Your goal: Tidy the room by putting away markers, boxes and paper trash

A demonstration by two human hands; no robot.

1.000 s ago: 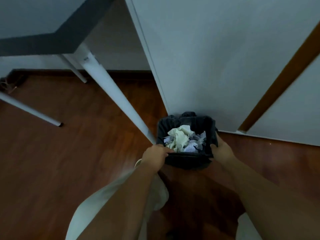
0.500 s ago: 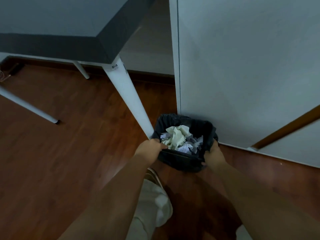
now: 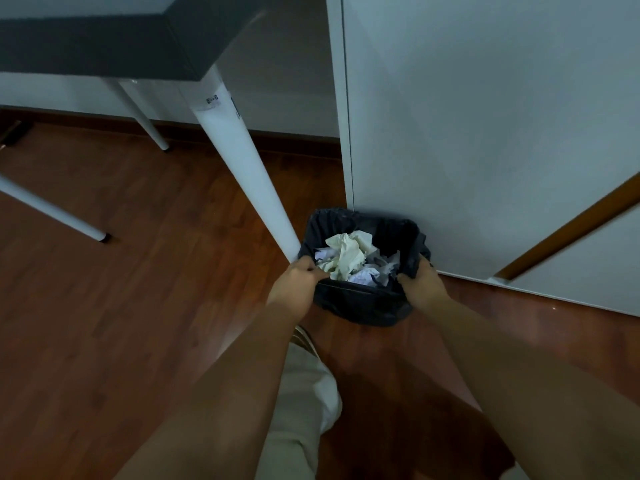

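- The whole scene slides in my view across the last second: the white cabinet (image 3: 485,133) swings from a slanted panel to a nearly upright face on the right, and the counter (image 3: 104,46) with its dark edge fills more of the far left. I read that as me turning and settling in front of the corner rather than anything in the room moving.
- The wooden floor (image 3: 104,306) stays bare around the spot; no markers or boxes show anywhere in this view, so I cannot say how that part of the tidying stands.
- The white counter leg (image 3: 242,174) now runs down to end just beside the far left corner of the bin, closer to it than a second ago.
- The bin (image 3: 360,303), lined with a dark bag, sits tucked against the foot of the cabinet, between it and the leg. Whether it rests on the floor or hangs slightly above it I cannot tell.
- The paper trash (image 3: 349,258), crumpled pale sheets, lies heaped inside the bin as before, nothing spilled.
- My left hand (image 3: 294,285) is clamped on the near left rim, my right hand (image 3: 424,285) on the near right rim, well apart, grips unchanged.
- I judge the bin is being returned to its corner, so the paper part looks almost done; letting go is what remains.
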